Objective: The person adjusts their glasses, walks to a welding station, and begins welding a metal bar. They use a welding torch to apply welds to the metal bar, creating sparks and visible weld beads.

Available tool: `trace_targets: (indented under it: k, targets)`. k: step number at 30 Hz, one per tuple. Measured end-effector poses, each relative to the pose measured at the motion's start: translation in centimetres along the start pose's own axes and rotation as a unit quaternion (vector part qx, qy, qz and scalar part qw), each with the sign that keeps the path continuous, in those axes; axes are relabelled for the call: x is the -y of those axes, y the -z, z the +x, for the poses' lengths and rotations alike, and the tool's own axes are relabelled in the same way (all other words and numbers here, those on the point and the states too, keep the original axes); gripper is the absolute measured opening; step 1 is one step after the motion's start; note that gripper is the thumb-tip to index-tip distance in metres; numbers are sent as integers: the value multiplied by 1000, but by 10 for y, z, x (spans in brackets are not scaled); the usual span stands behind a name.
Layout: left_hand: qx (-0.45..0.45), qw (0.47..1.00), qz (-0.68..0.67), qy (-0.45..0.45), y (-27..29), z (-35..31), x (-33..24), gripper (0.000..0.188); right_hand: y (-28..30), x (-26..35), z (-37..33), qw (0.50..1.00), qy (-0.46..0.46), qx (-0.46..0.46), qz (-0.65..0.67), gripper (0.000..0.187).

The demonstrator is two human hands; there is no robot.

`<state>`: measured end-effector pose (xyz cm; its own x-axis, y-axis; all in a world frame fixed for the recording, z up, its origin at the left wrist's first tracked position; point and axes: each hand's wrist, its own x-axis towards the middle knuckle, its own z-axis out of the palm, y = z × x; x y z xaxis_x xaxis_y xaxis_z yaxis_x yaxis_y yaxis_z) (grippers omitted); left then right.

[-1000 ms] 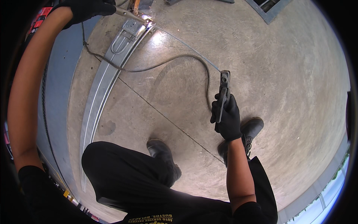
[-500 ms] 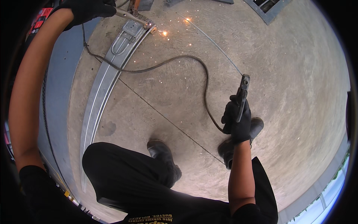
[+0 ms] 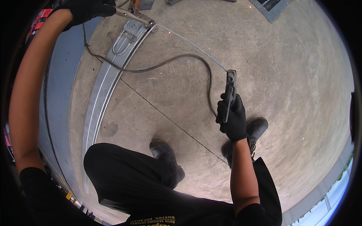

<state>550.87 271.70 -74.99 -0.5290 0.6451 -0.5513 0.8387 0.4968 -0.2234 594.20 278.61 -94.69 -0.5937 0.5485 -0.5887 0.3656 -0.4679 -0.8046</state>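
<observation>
My right hand [image 3: 234, 119], in a black glove, is closed round a welding electrode holder [image 3: 230, 83]. A long thin welding rod [image 3: 196, 46] sticks out from its jaw, slanting up and left. The rod's tip reaches the end of a long grey metal bar [image 3: 98, 88], by a small rusty piece [image 3: 151, 23]; whether they touch I cannot tell. My left hand [image 3: 85, 11], also gloved, is closed on the handles of metal pliers [image 3: 127, 15]. The jaws of the pliers are at that same bar end, where a plate with a U-shaped loop [image 3: 122, 44] sits.
A dark cable [image 3: 171, 60] curves over the bar and concrete floor [image 3: 294, 75] to my right hand. My boots [image 3: 164, 150] stand on the floor. A metal-framed opening [image 3: 269, 9] lies at the far right, and red items [image 3: 39, 24] at the far left. Small sparks are scattered on the floor.
My right hand has moved left and slightly up, bringing the rod's tip to the bar end. The bright sparks have mostly died down. My left hand has hardly moved.
</observation>
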Motion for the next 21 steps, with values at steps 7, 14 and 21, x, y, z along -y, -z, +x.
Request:
trace_targets:
  k: [7, 14, 21]
  targets:
    - [-15, 1000, 0, -4, 2, -4, -4, 49, -5, 0, 1, 1000, -6, 3, 15, 27]
    - [2, 1000, 3, 21, 3, 1, -4, 48, -6, 5, -3, 999, -19, 15, 40, 13]
    - [2, 1000, -13, 2, 3, -4, -5, 47, -6, 5, -2, 999, -16, 20, 42, 15]
